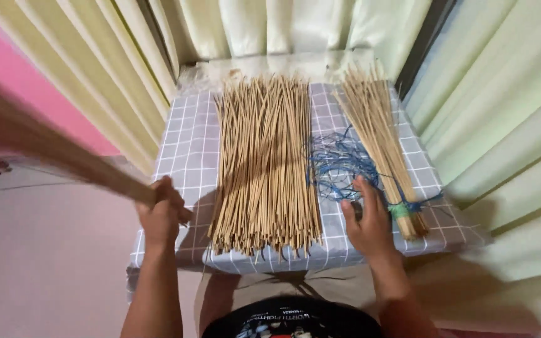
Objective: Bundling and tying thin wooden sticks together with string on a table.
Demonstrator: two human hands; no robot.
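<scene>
My left hand [161, 216] grips the base of a bundle of thin tan sticks [51, 150] that fans out blurred up and to the left, off the table's left edge. My right hand [369, 222] rests on the table with fingers spread, touching a tangle of blue string [336, 166]; whether it holds anything is unclear. Just right of that hand lies a tied stick bundle [377, 134], bound with green tape and blue string near its lower end. A wide loose pile of sticks [264, 163] lies in the middle of the table between my hands.
The small table wears a grey checked cloth [186, 156]. Pale green curtains [502, 106] hang behind and to the right. A pink wall [7, 62] is at the left, and pale floor [51, 250] lies beside the table.
</scene>
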